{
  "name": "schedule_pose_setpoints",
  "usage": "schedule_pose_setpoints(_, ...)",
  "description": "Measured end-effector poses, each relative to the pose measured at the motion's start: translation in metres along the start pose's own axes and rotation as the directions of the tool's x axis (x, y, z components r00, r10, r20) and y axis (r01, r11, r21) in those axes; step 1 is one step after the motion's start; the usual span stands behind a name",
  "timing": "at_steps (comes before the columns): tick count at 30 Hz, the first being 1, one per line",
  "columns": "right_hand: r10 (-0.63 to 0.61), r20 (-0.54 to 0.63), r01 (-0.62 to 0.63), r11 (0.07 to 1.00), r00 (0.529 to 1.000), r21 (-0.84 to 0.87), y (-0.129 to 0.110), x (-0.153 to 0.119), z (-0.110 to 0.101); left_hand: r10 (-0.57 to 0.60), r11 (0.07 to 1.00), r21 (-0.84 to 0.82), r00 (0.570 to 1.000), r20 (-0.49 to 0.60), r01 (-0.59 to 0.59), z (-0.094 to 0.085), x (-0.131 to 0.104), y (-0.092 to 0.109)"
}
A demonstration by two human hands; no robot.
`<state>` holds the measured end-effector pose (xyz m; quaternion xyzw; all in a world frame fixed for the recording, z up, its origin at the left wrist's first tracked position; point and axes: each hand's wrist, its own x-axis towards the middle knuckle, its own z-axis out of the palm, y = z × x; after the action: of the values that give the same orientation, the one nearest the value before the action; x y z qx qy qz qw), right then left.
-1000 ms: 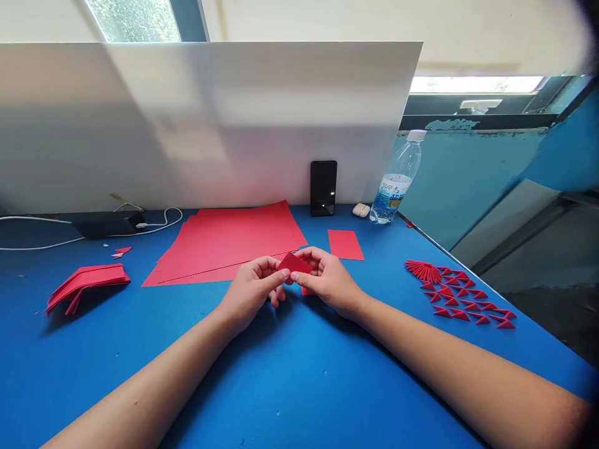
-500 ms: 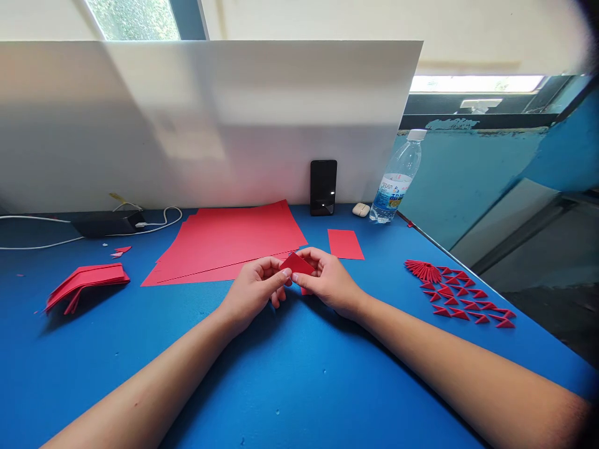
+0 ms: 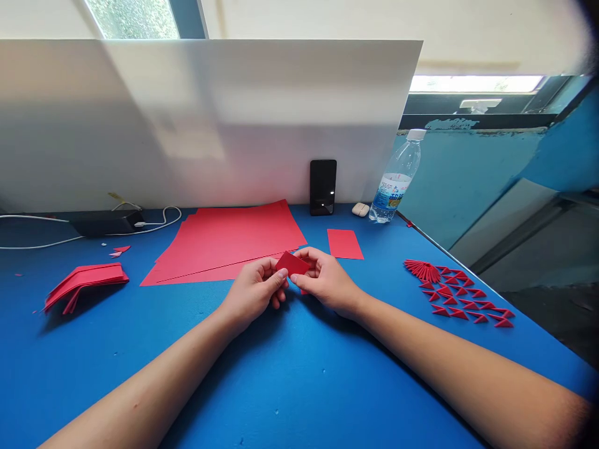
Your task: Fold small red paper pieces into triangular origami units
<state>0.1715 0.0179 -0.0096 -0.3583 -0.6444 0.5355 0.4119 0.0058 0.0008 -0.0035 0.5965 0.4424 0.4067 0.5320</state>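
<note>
Between both hands is a small folded piece of red paper (image 3: 292,264), its top corner pointing up. My left hand (image 3: 257,285) pinches its left side between thumb and fingers. At its right side, my right hand (image 3: 327,280) grips it with thumb and curled fingers. Some of the paper is hidden by the fingertips. Another bit of red paper (image 3: 304,291) shows just under my right hand; whether it lies on the table I cannot tell. Behind the hands lie large red paper sheets (image 3: 234,237), overlapping one another.
A small red rectangle of paper (image 3: 345,244) lies behind my right hand. Folded red triangles (image 3: 458,296) are grouped at right, a bent stack of red strips (image 3: 87,280) at left. A phone (image 3: 322,187), an earbud case (image 3: 360,209), a water bottle (image 3: 393,184) and a black box with cables (image 3: 105,222) stand behind.
The folded red paper has shifted slightly left and turned a little, with its top corner now further left. Both hands still hold it in nearly the same place.
</note>
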Motion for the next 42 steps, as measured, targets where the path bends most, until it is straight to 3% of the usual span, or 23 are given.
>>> schedule_pose_setpoints(21, 0.003, -0.008, -0.003, 1.0, 1.0, -0.025, -0.0016, -0.0005, 0.0001, -0.023, 0.981, -0.196, 0.991, -0.132, -0.004, -0.0005, 0.0011, 0.0001)
schedule_pose_setpoints(26, 0.022, -0.044, -0.021, 1.0, 0.999, 0.007, -0.0049, -0.0022, -0.0001, 0.0, 0.993, -0.117, 0.999, -0.053, -0.007, -0.0018, 0.0006, 0.0005)
schedule_pose_setpoints(32, 0.031, -0.057, -0.034, 0.997, 0.998, -0.062, -0.0004, -0.0022, -0.0006, -0.005, 0.992, -0.123, 1.0, -0.031, 0.001, -0.0026, -0.0001, 0.0012)
schedule_pose_setpoints(42, -0.034, -0.025, 0.034, 0.999, 0.999, -0.004, -0.0001, -0.0014, -0.0012, -0.026, 0.999, -0.044, 1.0, -0.007, 0.025, -0.0012, -0.0007, 0.005)
